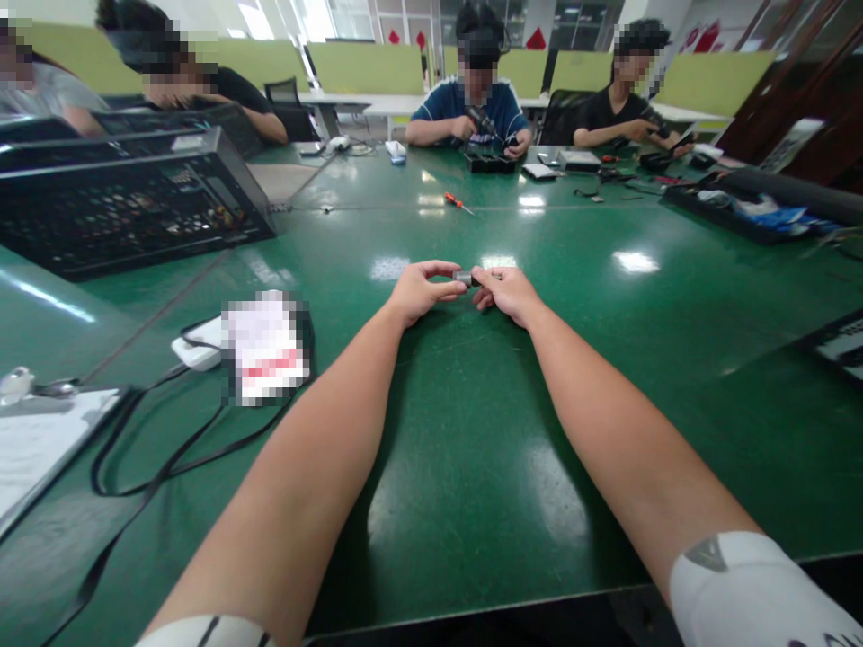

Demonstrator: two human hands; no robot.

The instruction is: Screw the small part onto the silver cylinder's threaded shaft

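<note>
Grey cylinder [464, 279] is just above the middle of the frame, held over the surface [472, 431], pretty small in this view so no clue on the finer details. Left hand [422, 292] has its fingers clamped on one end, and the right hand [509, 292] has its fingers closed on the other. The surface is a big glossy green one, bright light patches all over it, with a seam running across the back and another slanting down the left. Orange screwdriver [454, 200] lies upper centre, well apart from the hands. Over on the left there's a white card [266, 346] with a black strap [158, 481] trailing down, plus a clipboard [50, 449] at the left edge. Big black metal case [135, 202] fills the upper left, and a black tray [748, 211] with blue plastic in it sits upper right. Room looks like an office: yellow-green partitions [364, 67], dark chairs, white desks, some red decorations. Several people sit across the far side, and the one in a blue top [495, 112] has a dark tool in hand.
</note>
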